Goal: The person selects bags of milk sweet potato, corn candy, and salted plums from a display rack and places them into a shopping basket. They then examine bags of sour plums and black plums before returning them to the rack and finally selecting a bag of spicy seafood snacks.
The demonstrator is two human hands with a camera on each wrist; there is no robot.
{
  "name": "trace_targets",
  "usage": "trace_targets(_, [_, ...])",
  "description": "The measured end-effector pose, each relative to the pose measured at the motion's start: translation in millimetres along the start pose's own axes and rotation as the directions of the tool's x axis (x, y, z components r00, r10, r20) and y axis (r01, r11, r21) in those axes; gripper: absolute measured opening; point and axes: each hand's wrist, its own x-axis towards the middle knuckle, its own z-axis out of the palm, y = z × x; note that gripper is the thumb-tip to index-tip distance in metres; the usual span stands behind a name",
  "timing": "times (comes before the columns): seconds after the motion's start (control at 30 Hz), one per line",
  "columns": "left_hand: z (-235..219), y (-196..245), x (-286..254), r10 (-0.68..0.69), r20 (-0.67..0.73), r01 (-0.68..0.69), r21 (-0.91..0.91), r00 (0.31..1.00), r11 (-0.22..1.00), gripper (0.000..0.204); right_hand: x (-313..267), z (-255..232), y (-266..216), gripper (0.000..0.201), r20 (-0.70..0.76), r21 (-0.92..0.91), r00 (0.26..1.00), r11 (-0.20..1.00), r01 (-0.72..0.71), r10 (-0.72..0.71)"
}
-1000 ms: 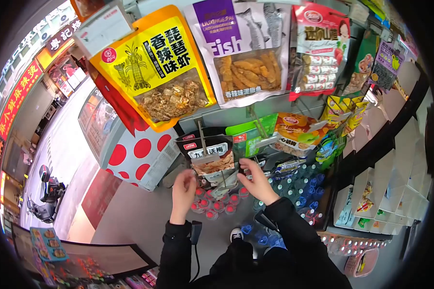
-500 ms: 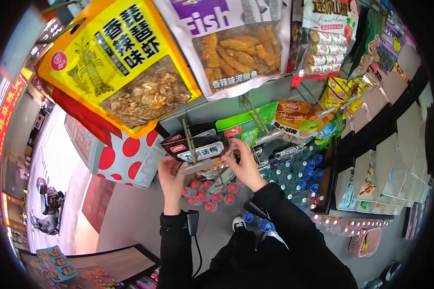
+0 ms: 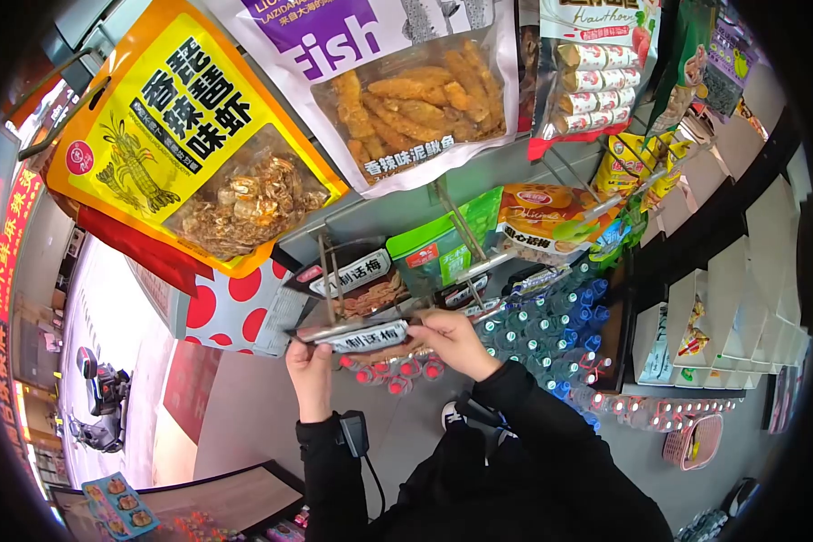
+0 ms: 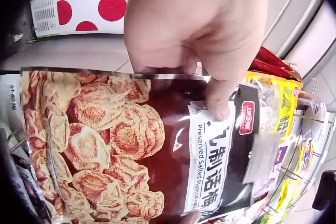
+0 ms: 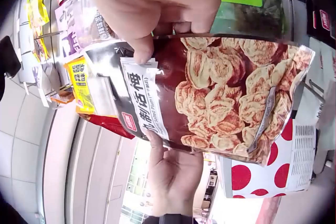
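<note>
A dark plum bag (image 3: 370, 338) with a white label is held by both hands in front of the rack. My left hand (image 3: 311, 372) pinches its left edge and my right hand (image 3: 459, 343) pinches its right edge. In the left wrist view, the left thumb lies on the front of the bag (image 4: 131, 145), beside the label. The right wrist view shows the bag (image 5: 231, 98) between my right hand (image 5: 157, 3) above and my left hand (image 5: 176, 176) below. Behind it, another plum bag (image 3: 366, 282) hangs on a metal hook.
Above hang a yellow shrimp bag (image 3: 199, 144), a fish snack bag (image 3: 406, 90) and a hawthorn bag (image 3: 596, 81). Green (image 3: 447, 248) and orange (image 3: 551, 217) bags hang to the right. Bottles (image 3: 533, 334) stand below; a polka-dot box (image 3: 230, 312) is at left.
Both hands have closed on the plum bag and brought it lower and nearer, away from the bag behind it. The view has shifted closer to the rack.
</note>
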Motion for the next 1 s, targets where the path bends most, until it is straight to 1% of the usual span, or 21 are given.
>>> trace_targets(0.07, [2,-5,-14,-0.011,0.009,0.012,-0.143,1.0,0.99,0.022,-15,0,8,0.02,0.046,0.028,0.995,0.996,-0.089,0.087])
trace_targets(0.13, [-8,-22,-28,-0.045,-0.01,0.043,-0.152,0.999,0.987,0.022,-29,-1,22,0.023,0.044,0.026,0.993,0.993,-0.115,0.114])
trace_targets(0.2, [-11,-32,-37,-0.185,0.099,0.203,-0.215,0.978,0.955,0.022,-41,-5,29,0.024,0.049,0.077,0.974,0.972,-0.223,0.219])
trace_targets(0.23, [-10,-37,-42,-0.22,0.128,0.245,-0.23,0.967,0.942,0.021,-46,-8,28,0.024,0.041,0.103,0.957,0.952,-0.289,0.286])
trace_targets(0.27, [-7,-41,-45,-0.224,0.135,0.251,-0.232,0.965,0.94,0.021,-51,-10,29,0.024,0.033,0.1,0.957,0.951,-0.291,0.29])
trace_targets(0.33, [5,-47,-49,-0.309,0.16,0.318,-0.033,0.938,0.948,0.023,-59,-19,32,0.025,-0.01,0.048,0.978,0.977,-0.209,0.21])
trace_targets(0.37, [9,-56,-48,-0.304,0.207,0.328,-0.093,0.93,0.94,0.025,-63,-32,34,0.017,0.059,-0.025,0.951,0.953,-0.301,0.302])
trace_targets(0.4, [14,-63,-47,-0.3,0.214,0.326,-0.098,0.93,0.94,0.025,-63,-43,30,0.017,0.053,-0.032,0.953,0.954,-0.298,0.299])
trace_targets(0.47, [25,-76,-43,-0.389,0.225,0.414,-0.076,0.893,0.907,0.026,-57,-65,19,0.02,0.016,0.096,0.986,0.981,-0.168,0.168])
trace_targets(0.5, [41,-68,-37,-0.36,0.231,0.368,0.009,0.904,0.93,0.025,-50,-82,19,0.026,-0.02,0.078,0.989,0.987,-0.142,0.144])
trace_targets(0.53, [53,-71,-31,-0.288,0.251,0.303,-0.025,0.924,0.953,0.024,-40,-97,18,0.034,-0.056,0.06,0.991,0.991,-0.118,0.121])
trace_targets(0.6, [64,-80,-21,-0.26,0.28,0.29,-0.072,0.924,0.954,0.03,-18,-110,16,0.04,-0.282,0.037,0.952,0.993,-0.116,0.121])
trace_targets(0.63, [71,-79,-16,-0.259,0.294,0.292,-0.073,0.92,0.954,0.03,-5,-117,22,0.046,-0.291,-0.027,0.956,0.998,-0.052,0.041])
trace_targets(0.7, [85,-75,-6,-0.114,0.224,0.118,-0.005,0.968,0.993,0.046,18,-126,32,0.053,-0.292,-0.25,0.953,0.968,0.0,-0.075])
trace_targets(0.73, [92,-69,-2,-0.112,0.239,0.116,-0.006,0.965,0.993,0.046,26,-126,31,0.056,-0.29,-0.359,0.95,0.933,0.008,-0.119])
trace_targets(0.8, [99,-56,4,-0.068,0.218,0.063,0.029,0.974,0.998,0.062,39,-124,36,0.061,-0.28,-0.323,0.949,0.945,0.048,-0.144])
trace_targets(0.87, [98,-56,12,-0.077,0.238,0.064,0.061,0.968,0.996,0.068,44,-119,27,0.053,-0.28,-0.032,0.959,0.999,-0.038,0.027])
trace_targets(0.9, [95,-58,15,-0.104,0.271,0.082,0.091,0.957,0.992,0.065,45,-121,30,0.053,-0.284,-0.027,0.959,0.999,-0.036,0.026])
trace_targets(0.93, [92,-60,17,-0.133,0.301,0.101,0.122,0.944,0.987,0.063,47,-125,36,0.045,-0.237,-0.126,0.971,0.992,-0.016,-0.014])
trace_targets(0.97, [91,-61,18,-0.135,0.301,0.101,0.126,0.944,0.987,0.063,46,-128,39,0.038,-0.185,-0.223,0.982,0.975,0.006,-0.048])
trace_targets(1.0, [91,-61,19,-0.158,0.269,0.135,0.103,0.95,0.986,0.06,46,-128,36,0.038,-0.186,-0.219,0.981,0.976,0.006,-0.047])
